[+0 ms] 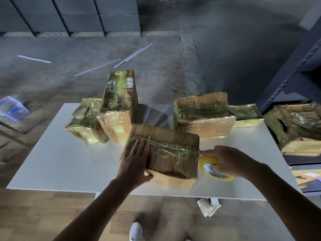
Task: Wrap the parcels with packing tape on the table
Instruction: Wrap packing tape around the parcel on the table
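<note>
A brown cardboard parcel lies near the front of the white table, with shiny tape across its top. My left hand lies flat on its left end, fingers straight, thumb under the near edge. My right hand grips a yellow roll of packing tape at the parcel's right end, with the forefinger stretched to the parcel's top right corner. A strip of tape runs from the roll onto the parcel.
Several taped parcels stand behind: a cluster at the back left, a big one at the back right and a flat one beside it. A torn carton sits off the table's right. A plastic tub is far left.
</note>
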The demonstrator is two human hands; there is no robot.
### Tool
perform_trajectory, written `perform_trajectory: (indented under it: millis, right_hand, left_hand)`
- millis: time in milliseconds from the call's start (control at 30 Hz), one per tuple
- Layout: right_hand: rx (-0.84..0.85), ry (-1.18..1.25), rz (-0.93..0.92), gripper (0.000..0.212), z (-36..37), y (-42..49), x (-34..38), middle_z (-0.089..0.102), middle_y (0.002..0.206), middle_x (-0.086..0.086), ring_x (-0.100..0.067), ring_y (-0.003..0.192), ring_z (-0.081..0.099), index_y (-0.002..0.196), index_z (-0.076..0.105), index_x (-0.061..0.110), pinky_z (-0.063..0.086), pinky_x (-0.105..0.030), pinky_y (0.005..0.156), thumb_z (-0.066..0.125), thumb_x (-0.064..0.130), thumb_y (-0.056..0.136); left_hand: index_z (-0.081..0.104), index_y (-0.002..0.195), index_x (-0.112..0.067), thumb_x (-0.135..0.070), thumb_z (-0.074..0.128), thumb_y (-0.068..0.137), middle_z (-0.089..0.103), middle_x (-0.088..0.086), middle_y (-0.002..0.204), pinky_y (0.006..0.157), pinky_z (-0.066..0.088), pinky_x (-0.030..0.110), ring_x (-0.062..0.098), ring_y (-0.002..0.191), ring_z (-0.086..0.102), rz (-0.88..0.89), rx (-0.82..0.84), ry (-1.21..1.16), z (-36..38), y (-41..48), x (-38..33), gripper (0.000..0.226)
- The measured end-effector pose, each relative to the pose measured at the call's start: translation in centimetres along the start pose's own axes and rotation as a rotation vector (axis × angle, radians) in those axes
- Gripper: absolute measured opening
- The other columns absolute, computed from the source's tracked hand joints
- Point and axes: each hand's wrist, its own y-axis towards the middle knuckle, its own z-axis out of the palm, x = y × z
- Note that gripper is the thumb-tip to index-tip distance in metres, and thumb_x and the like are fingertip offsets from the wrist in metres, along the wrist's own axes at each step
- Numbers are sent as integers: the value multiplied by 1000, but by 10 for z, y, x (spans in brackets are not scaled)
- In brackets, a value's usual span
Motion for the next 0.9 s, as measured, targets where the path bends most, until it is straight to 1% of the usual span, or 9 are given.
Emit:
perform_trajectory:
  millis: [67,167,300,433,500,600,733,800,900]
  right_hand:
    - [6,17,4,65,0,0,-2,40,88,15,-8,85,46,140,29,56,31,-14,61,54,33,86]
    - [2,16,0,65,-1,0,-3,40,88,15,-7,85,46,140,28,57,32,-13,62,55,34,86]
    - [-13,23,-3,64,1,-2,-4,47,98,11,-7,88,44,141,29,54,32,-13,63,56,34,86]
    - [-21,55,-14,63,5,-2,-4,55,114,6,-7,90,44,142,30,52,33,-16,68,56,35,88]
    - [-32,52,-25,62,6,-2,-3,56,115,5,-10,93,48,141,30,53,33,-18,69,55,35,88]
    - [-38,53,-34,61,7,-3,-4,57,114,4,-13,96,53,141,31,52,33,-18,69,56,33,88]
    - [-31,77,-48,63,6,-3,-3,52,99,6,-9,88,48,142,31,51,32,-12,62,57,32,88]
    - [-44,97,-54,64,7,-4,-5,47,94,8,-9,85,48,142,30,52,33,-12,61,57,32,88]
    - [-92,183,-49,66,14,-8,-8,45,93,9,-10,86,50,142,33,50,36,-13,62,62,29,86]
  left_hand:
    - [0,152,-2,-61,69,72,4,17,160,118,9,53,32,148,4,-24,41,19,-1,2,-5,121]
    - [-11,149,-1,-52,65,81,-4,20,159,117,6,59,36,147,-5,-44,59,27,-5,5,-23,115]
    - [-19,149,-7,-46,69,79,-23,15,157,116,-7,54,33,145,-19,104,109,-63,-7,14,-76,119]
    - [-17,150,-7,-43,65,85,-21,16,157,115,-7,53,34,145,-18,75,88,-13,-2,18,-84,110]
    - [-15,150,-7,-43,64,85,-19,18,157,115,-7,54,35,146,-15,71,87,-4,-1,19,-81,109]
    - [-15,150,-6,-46,65,83,-19,21,157,114,-7,57,39,145,-14,92,85,8,-3,22,-89,112]
    - [-22,149,-19,-41,66,82,-22,14,157,113,-7,59,37,145,-14,222,43,7,-1,27,-107,113]
    - [-21,149,-17,-42,64,84,-19,15,158,113,-3,61,39,146,-10,228,36,43,0,29,-110,110]
    - [-21,149,-20,-43,61,87,-17,13,159,113,-6,60,38,145,-13,242,22,8,1,30,-107,106]
